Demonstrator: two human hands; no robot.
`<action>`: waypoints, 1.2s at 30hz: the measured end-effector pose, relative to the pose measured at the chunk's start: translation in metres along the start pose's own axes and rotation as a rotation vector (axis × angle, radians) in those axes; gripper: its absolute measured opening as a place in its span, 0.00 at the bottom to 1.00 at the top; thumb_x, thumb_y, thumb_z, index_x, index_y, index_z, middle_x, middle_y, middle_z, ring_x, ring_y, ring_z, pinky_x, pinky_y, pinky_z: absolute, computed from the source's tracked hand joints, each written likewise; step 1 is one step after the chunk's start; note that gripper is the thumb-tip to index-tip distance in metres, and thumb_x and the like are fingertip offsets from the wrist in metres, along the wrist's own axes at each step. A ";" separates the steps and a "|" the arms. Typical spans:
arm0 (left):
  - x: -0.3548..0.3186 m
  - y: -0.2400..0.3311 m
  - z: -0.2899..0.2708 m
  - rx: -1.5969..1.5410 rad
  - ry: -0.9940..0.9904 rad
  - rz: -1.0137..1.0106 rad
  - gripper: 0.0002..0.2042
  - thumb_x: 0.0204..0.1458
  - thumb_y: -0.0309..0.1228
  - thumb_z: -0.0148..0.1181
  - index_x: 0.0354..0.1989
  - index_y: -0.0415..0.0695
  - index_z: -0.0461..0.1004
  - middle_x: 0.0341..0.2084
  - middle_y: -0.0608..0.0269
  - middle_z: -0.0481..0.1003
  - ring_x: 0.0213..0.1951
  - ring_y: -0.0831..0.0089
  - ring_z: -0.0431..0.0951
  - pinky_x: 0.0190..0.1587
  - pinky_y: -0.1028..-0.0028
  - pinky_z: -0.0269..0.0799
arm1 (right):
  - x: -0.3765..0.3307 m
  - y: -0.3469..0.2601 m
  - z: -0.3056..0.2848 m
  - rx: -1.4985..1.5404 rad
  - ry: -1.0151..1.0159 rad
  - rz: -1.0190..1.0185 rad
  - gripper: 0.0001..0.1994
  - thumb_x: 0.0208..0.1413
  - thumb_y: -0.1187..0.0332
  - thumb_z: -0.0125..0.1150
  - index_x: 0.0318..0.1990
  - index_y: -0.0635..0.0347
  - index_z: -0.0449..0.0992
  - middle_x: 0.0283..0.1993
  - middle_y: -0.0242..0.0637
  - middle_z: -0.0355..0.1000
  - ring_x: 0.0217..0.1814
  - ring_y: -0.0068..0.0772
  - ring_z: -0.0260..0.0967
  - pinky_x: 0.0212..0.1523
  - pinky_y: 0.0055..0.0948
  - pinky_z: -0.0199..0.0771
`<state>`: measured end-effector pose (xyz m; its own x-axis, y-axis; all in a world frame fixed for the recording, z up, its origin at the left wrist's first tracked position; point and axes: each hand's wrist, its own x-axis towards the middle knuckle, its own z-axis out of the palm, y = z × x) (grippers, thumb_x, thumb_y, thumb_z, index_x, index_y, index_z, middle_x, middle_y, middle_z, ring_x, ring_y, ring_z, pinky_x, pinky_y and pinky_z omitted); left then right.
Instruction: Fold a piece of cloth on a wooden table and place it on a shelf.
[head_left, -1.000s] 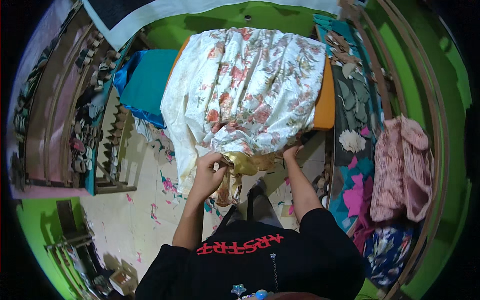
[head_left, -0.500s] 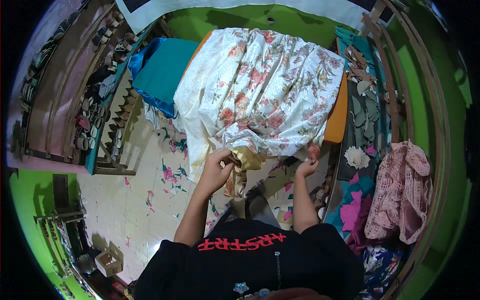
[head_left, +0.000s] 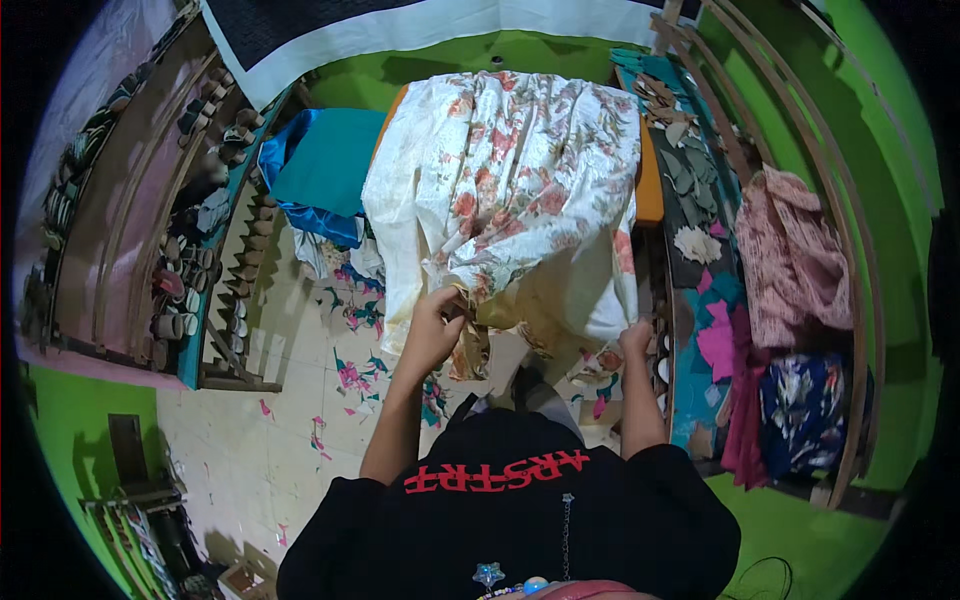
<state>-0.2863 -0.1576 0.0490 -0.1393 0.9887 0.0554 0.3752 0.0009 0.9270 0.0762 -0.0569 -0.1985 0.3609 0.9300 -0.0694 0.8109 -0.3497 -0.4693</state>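
Note:
A white cloth with red and orange flowers is spread over an orange-topped table, and its near edge hangs down toward me. My left hand pinches a gathered fold at the middle of that edge, where some of the yellowish underside shows. At the near right corner, my right hand is closed on the cloth and draws its edge out. Between the two hands the cloth sags, showing its pale reverse side. Its lower end hangs near my feet.
Teal and blue fabric lies left of the table. Wooden racks of shoes stand further left. Along the right, a bench holds grey cut pieces, a pink lace cloth and a blue floral cloth. Scraps litter the tiled floor.
My right hand has pulled the near right corner outward and slightly down, opening the cloth between my hands. My left hand keeps its hold. The whole view has shifted a little to the right.

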 end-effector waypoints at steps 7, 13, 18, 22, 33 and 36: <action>-0.047 -0.001 -0.032 0.000 0.014 0.047 0.06 0.34 0.15 0.48 0.24 0.34 0.66 0.17 0.59 0.69 0.23 0.74 0.70 0.28 0.78 0.64 | -0.019 0.020 -0.034 -0.084 0.050 0.509 0.08 0.38 0.77 0.54 0.29 0.71 0.72 0.33 0.54 0.68 0.37 0.45 0.68 0.33 0.39 0.71; -0.070 -0.004 -0.047 0.086 0.007 0.028 0.04 0.34 0.15 0.47 0.22 0.34 0.66 0.16 0.59 0.68 0.22 0.76 0.69 0.27 0.79 0.63 | -0.065 0.039 -0.052 0.268 0.074 0.559 0.10 0.43 0.75 0.45 0.33 0.70 0.69 0.38 0.52 0.67 0.34 0.48 0.68 0.33 0.37 0.69; -0.070 -0.008 -0.023 0.043 -0.117 0.039 0.05 0.35 0.15 0.47 0.23 0.34 0.63 0.19 0.57 0.69 0.26 0.72 0.71 0.29 0.77 0.64 | -0.064 0.068 -0.022 0.573 0.324 0.407 0.20 0.42 0.61 0.55 0.42 0.64 0.63 0.37 0.51 0.66 0.37 0.47 0.66 0.35 0.37 0.66; -0.079 -0.011 -0.001 0.025 -0.156 0.030 0.06 0.35 0.14 0.47 0.24 0.33 0.63 0.20 0.54 0.69 0.27 0.68 0.72 0.32 0.75 0.66 | -0.125 0.020 -0.048 0.211 -0.061 0.006 0.30 0.31 0.60 0.64 0.44 0.64 0.62 0.39 0.50 0.66 0.42 0.52 0.63 0.41 0.38 0.63; -0.064 -0.008 0.024 0.022 -0.258 0.060 0.10 0.34 0.15 0.48 0.29 0.33 0.65 0.22 0.51 0.69 0.28 0.66 0.72 0.33 0.73 0.66 | -0.144 0.043 -0.053 -0.144 0.173 0.456 0.10 0.47 0.69 0.50 0.24 0.66 0.73 0.32 0.50 0.68 0.33 0.48 0.67 0.34 0.40 0.67; -0.059 0.009 0.027 0.026 -0.286 0.083 0.09 0.34 0.15 0.47 0.28 0.33 0.65 0.21 0.53 0.69 0.27 0.68 0.72 0.32 0.75 0.66 | -0.120 0.159 0.010 -0.074 0.222 0.755 0.09 0.46 0.68 0.50 0.25 0.65 0.74 0.31 0.51 0.69 0.34 0.46 0.68 0.34 0.38 0.67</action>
<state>-0.2499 -0.2123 0.0444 0.1558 0.9876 0.0205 0.3981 -0.0818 0.9137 0.1577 -0.2227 -0.2736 0.9033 0.3960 -0.1650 0.3352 -0.8915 -0.3048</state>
